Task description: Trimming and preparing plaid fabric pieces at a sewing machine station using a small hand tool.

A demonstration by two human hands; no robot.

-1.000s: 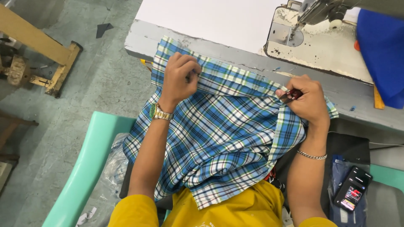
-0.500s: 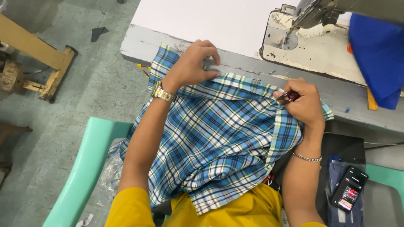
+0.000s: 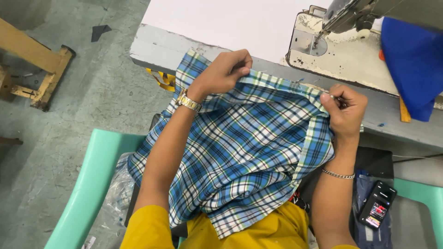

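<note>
— Where's the plaid fabric (image 3: 249,152)?
— Draped over the lap, top hem against the bench (image 3: 258,60) edge. Left hand (image 3: 226,71) pinches the hem; right hand (image 3: 344,110) pinches it too.
— Around?
— Sewing machine (image 3: 341,41) at 1 o'clock, phone (image 3: 377,210) at 4, blue cloth (image 3: 413,64) at 2.

Ahead of us the desk (image 3: 194,50) lies bare on its white top, open room for a hand to slide across. To the right the sewing machine (image 3: 337,46) blocks that side, with blue cloth (image 3: 413,64) draped just beside it. The plaid fabric (image 3: 244,152) covers our lap and the desk's near edge, so nothing passes beneath it unseen. Low on the right a phone (image 3: 378,210) lies on the green chair (image 3: 87,193). Leftward the floor (image 3: 83,101) is open up to a wooden frame (image 3: 41,69).
</note>
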